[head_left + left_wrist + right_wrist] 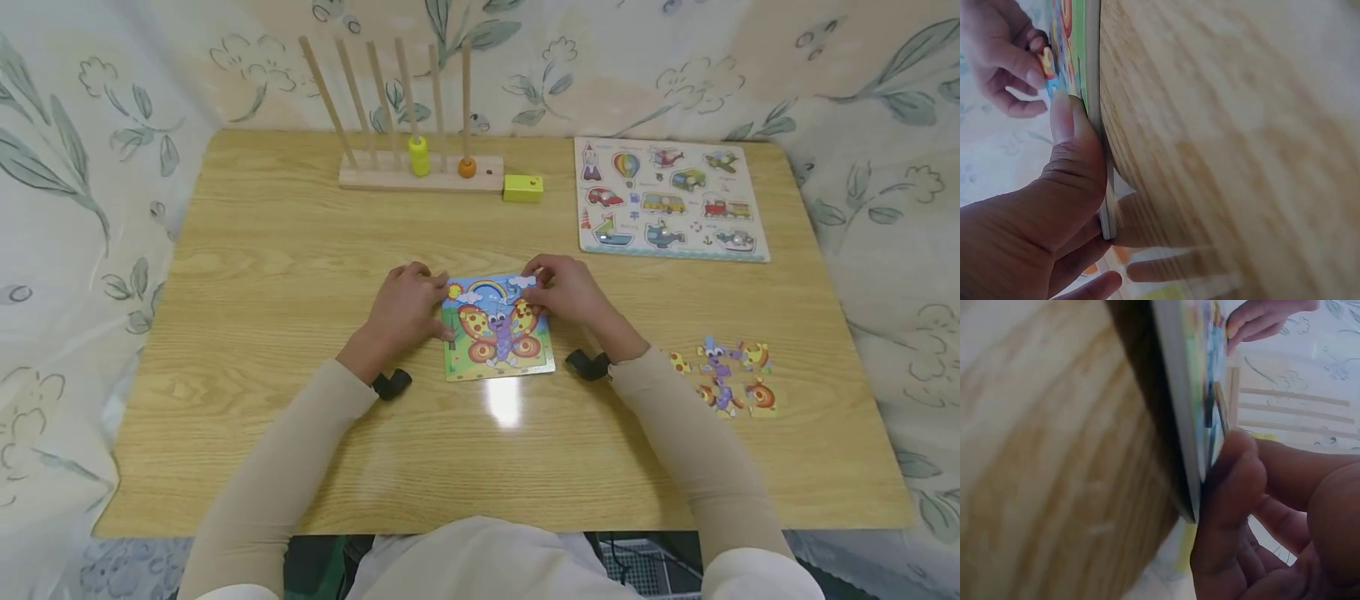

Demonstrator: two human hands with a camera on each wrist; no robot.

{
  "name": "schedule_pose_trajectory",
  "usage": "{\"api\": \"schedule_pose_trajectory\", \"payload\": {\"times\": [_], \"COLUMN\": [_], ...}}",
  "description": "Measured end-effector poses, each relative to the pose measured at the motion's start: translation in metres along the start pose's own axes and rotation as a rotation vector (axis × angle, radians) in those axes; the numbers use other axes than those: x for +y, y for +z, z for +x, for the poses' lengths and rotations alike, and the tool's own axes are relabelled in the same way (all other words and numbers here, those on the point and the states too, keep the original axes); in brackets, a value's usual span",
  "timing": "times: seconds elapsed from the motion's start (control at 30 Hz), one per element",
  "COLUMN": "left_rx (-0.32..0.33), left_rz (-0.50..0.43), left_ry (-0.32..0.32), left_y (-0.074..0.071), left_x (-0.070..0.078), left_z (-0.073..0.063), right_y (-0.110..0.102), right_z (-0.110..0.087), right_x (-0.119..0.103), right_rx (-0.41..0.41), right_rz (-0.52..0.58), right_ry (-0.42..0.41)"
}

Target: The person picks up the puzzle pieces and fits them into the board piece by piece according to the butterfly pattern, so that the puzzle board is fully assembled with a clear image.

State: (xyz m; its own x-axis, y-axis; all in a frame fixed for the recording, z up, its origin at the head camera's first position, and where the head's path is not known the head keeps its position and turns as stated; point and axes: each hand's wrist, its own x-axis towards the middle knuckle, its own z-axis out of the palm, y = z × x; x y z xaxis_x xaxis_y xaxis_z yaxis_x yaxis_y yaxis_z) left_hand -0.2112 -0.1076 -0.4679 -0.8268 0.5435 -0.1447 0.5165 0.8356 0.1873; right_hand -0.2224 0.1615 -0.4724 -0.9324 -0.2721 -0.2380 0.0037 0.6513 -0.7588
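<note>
A square butterfly puzzle board (459,360) lies on the table in front of the person. At its left side, the left hand (408,302) holds the board, thumb (1067,125) on the edge of its face and fingers around the upper corner. Over the board's upper right part, the right hand (567,287) pinches a small puzzle piece (1221,403) between thumb and fingertips. That piece is tilted up from the board's face in the right wrist view. Fingers hide part of its picture.
Several loose puzzle pieces (761,396) lie to the right, beside the right forearm. At the back stand a wooden peg rack (390,179) with yellow and orange beads, a yellow block (522,189) and a vehicle puzzle board (645,179). Patterned cloth (892,317) surrounds the table.
</note>
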Motion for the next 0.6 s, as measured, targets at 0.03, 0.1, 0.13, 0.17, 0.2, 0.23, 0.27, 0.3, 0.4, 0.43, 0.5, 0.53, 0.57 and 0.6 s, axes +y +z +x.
{"api": "schedule_pose_trajectory", "payload": {"times": [0.03, 0.1, 0.13, 0.17, 0.2, 0.23, 0.27, 0.3, 0.4, 0.43, 0.5, 0.53, 0.57, 0.6], "left_rx": [0.002, 0.006, 0.008, 0.01, 0.013, 0.015, 0.016, 0.02, 0.029, 0.032, 0.034, 0.032, 0.03, 0.028], "left_rz": [-0.003, -0.007, -0.011, -0.013, -0.019, -0.023, -0.03, -0.041, -0.072, -0.079, -0.089, -0.087, -0.084, -0.081], "left_ry": [0.0, 0.0, 0.0, 0.002, 0.002, 0.003, 0.001, -0.001, -0.011, -0.013, -0.016, -0.015, -0.016, -0.015], "left_y": [0.0003, 0.001, 0.0008, 0.0006, 0.0004, 0.0004, 0.0006, 0.0008, 0.0012, 0.0014, 0.0018, 0.002, 0.0024, 0.0028], "left_x": [0.0003, 0.0004, 0.0003, 0.0003, 0.0004, 0.0004, 0.0003, 0.0002, 0.0001, 0.0, -0.0001, -0.0002, -0.0003, -0.0003], "left_z": [0.0001, 0.0001, -0.0002, -0.0005, -0.0007, -0.0009, -0.0011, -0.0013, -0.0019, -0.0019, -0.0021, -0.0022, -0.0021, -0.0021], "right_y": [0.0006, 0.0013, 0.0015, 0.0018, 0.0022, 0.0027, 0.0033, 0.0038, 0.0054, 0.0056, 0.0055, 0.0052, 0.0046, 0.0039], "right_z": [0.0002, 0.0003, 0.0001, 0.0, 0.0001, 0.0001, 0.0002, 0.0002, 0.0009, 0.0011, 0.0015, 0.0018, 0.002, 0.002], "right_x": [-0.0005, -0.0013, -0.0021, -0.0025, -0.0028, -0.003, -0.0028, -0.0029, -0.0034, -0.0038, -0.0048, -0.005, -0.0051, -0.005], "right_rx": [0.001, 0.013, 0.021, 0.031, 0.042, 0.052, 0.058, 0.063, 0.065, 0.064, 0.061, 0.06, 0.061, 0.063], "right_rz": [0.006, -0.013, -0.023, -0.033, -0.045, -0.062, -0.087, -0.106, -0.147, -0.156, -0.159, -0.162, -0.169, -0.175], "right_ry": [0.005, 0.014, 0.018, 0.023, 0.029, 0.034, 0.036, 0.038, 0.039, 0.039, 0.045, 0.048, 0.049, 0.05]}}
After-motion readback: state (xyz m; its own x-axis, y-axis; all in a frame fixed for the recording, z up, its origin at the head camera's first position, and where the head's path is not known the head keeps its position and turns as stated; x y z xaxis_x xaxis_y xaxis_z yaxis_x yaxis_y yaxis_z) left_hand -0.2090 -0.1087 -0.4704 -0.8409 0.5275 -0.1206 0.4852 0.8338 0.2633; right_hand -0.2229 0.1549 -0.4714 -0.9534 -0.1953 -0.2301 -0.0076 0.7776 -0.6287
